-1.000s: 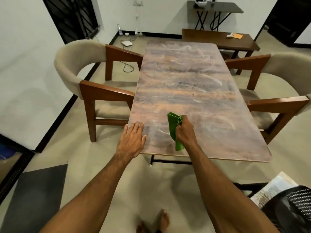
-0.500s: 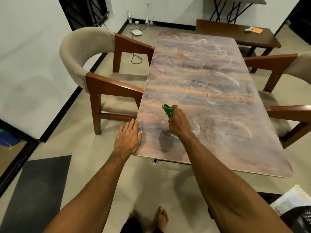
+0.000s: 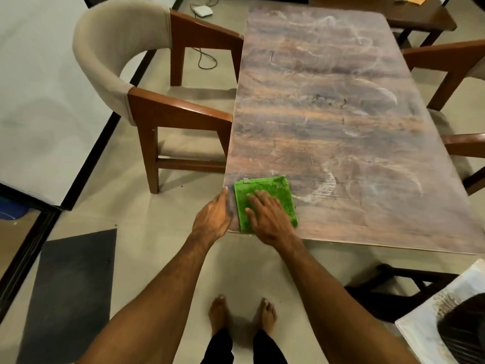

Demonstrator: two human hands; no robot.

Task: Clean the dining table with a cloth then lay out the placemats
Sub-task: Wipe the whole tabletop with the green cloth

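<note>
A green cloth [image 3: 273, 191] lies spread flat on the near left corner of the brown, streaked dining table [image 3: 341, 114]. My right hand [image 3: 267, 219] presses on the cloth with its fingers straight. My left hand [image 3: 214, 215] rests on the table's corner edge just left of the cloth, fingers extended. White smear marks cross the tabletop. At the bottom right, a pale patterned mat [image 3: 430, 311] lies partly under a dark mesh object [image 3: 464, 329].
A beige chair with a brown wooden frame [image 3: 147, 101] stands at the table's left side, another chair [image 3: 456, 69] at the right. A dark floor mat [image 3: 70, 290] lies at the lower left. A brown side table [image 3: 420, 14] stands beyond the far end. My bare feet [image 3: 241, 313] are below.
The cloth, held bunched in my right hand before, now lies spread flat under that hand's palm. My left hand has shifted to the table's corner edge. The view has moved closer.
</note>
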